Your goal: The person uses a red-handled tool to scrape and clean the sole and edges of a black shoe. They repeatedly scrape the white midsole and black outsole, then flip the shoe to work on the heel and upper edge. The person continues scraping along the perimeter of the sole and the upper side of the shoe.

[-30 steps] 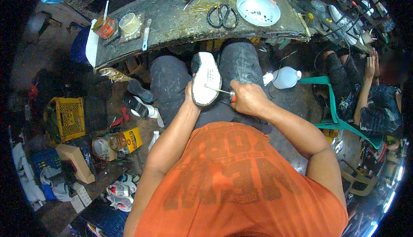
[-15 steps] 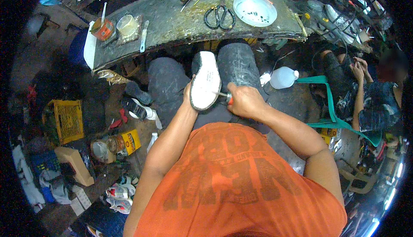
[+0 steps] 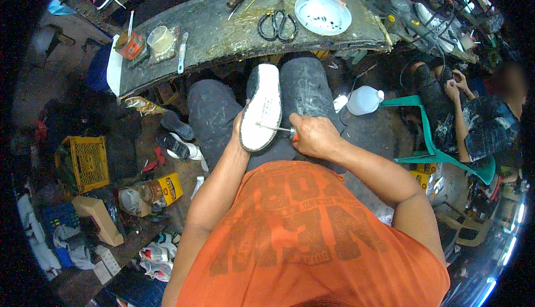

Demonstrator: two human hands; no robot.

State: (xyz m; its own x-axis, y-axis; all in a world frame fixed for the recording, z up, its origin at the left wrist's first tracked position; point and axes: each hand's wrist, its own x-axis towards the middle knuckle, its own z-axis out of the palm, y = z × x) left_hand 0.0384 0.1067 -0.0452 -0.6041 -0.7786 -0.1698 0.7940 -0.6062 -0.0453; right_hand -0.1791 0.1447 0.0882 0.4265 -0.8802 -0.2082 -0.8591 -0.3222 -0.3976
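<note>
My left hand [image 3: 238, 131] grips a dark-edged shoe [image 3: 262, 109] from its left side, with most of the fingers hidden behind it. The shoe's white, sole-shaped face is turned up at me, and a line of stitches runs along its rim. In my closed right hand [image 3: 319, 136] is an awl [image 3: 277, 128] with a red-orange handle and a thin metal shaft. Its shaft points left across the wide end of the white face, the tip touching or just above the surface; I cannot tell which. Both hands are over my lap.
Ahead, a worn bench [image 3: 217, 34] bears scissors [image 3: 277, 25], a white bowl [image 3: 323, 14], a knife [image 3: 182, 53] and an orange can [image 3: 130, 45]. A plastic jug [image 3: 365, 100] and green chair [image 3: 426, 134] are at right, beside another person. Left are a yellow crate [image 3: 90, 162] and loose shoes.
The awl's shaft now reaches farther left over the white face. The shoe has shifted slightly left and tilted, its wide end a little nearer me. The whole view has shifted slightly.
</note>
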